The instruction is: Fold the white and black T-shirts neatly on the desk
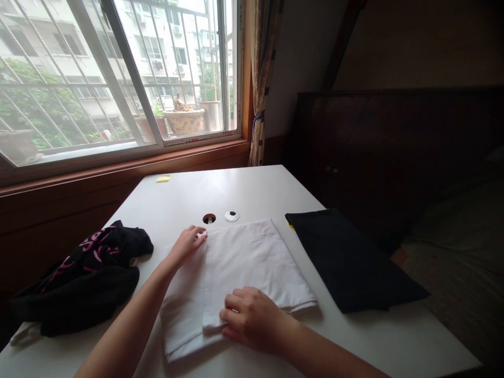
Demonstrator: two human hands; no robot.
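A: Where's the white cloth (252, 265)?
B: Mid-bench (236, 189), toward the near side, lying flat and folded in layers. A narrower strip of it shows on the left, beyond the edge of the top layer.
A: And the left hand (188, 245)?
B: At the far left corner of that top layer, fingers bent at the edge. I can't tell whether they pinch it or only touch.
A: The right hand (255, 321)?
B: On the near part, by the top layer's near left corner. Its fingers are curled and the thumb is low, but I can't tell if fabric is caught between them.
A: What's on either side?
B: To the left, a rumpled black garment (94, 283) with pink lettering. To the right, a black cloth (350, 257) laid flat, with a bit of yellow at its far left corner.
A: Farther off?
B: A yellow note (163, 179) near the far left corner, and two round fittings (232, 216) just beyond the white cloth.
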